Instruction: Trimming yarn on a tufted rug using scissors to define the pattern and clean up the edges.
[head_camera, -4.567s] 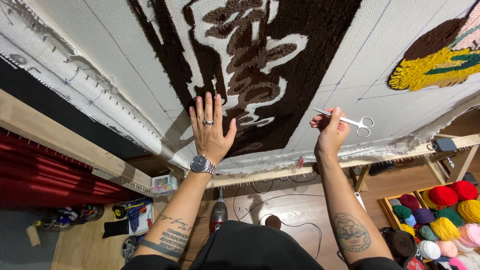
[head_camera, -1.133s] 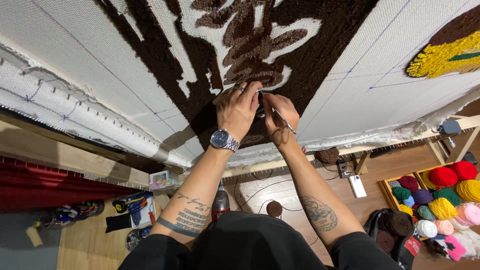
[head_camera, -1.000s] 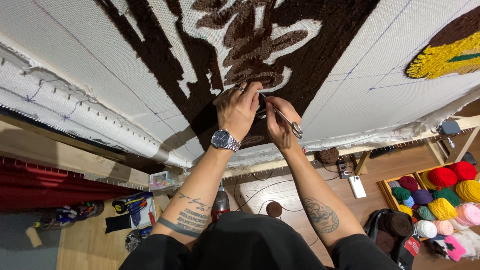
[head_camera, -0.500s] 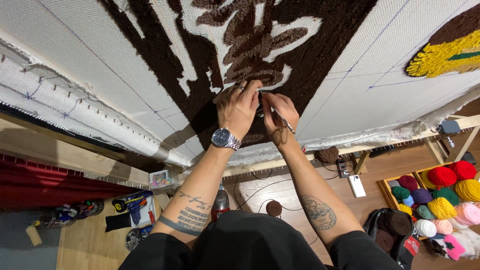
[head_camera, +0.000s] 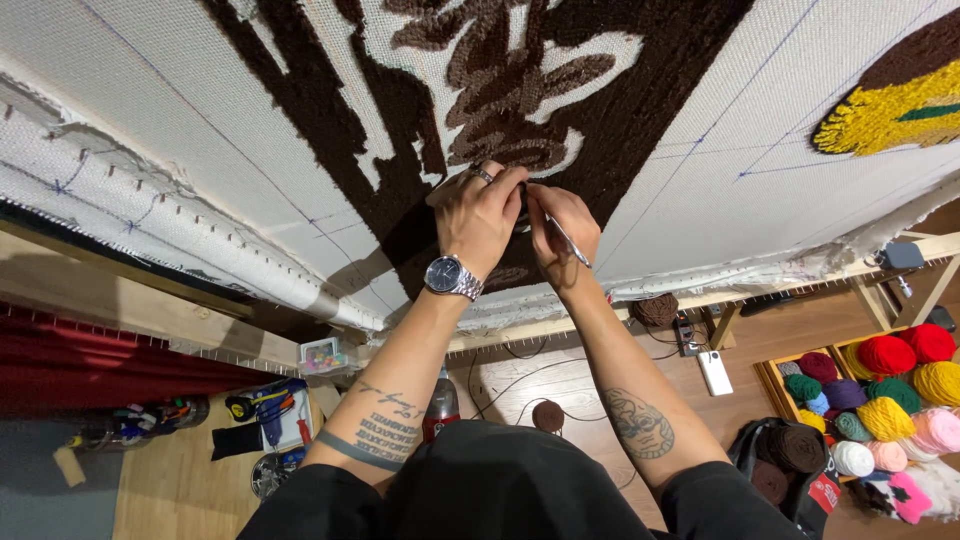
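A white tufting cloth (head_camera: 200, 130) is stretched on a wooden frame (head_camera: 560, 325) in front of me. It carries a dark and light brown tufted pattern (head_camera: 520, 90). My left hand (head_camera: 478, 218), with a ring and a wristwatch, presses its fingertips on the brown pile and pinches it. My right hand (head_camera: 562, 232) is right beside it and grips small silver scissors (head_camera: 562, 235), blades pointing at the spot under my left fingertips. The blade tips are hidden between the two hands.
A yellow and brown tufted patch (head_camera: 890, 105) sits at the upper right of the cloth. Below, the wooden floor holds a crate of coloured yarn balls (head_camera: 885, 395), a brown yarn ball (head_camera: 548, 415), a phone (head_camera: 716, 372), cables and tools (head_camera: 265, 415).
Since 4.6 s ago my hands came together on the brown pile; my left hand went from flat to pinching. In the last second the scissors' handles tipped out and back.
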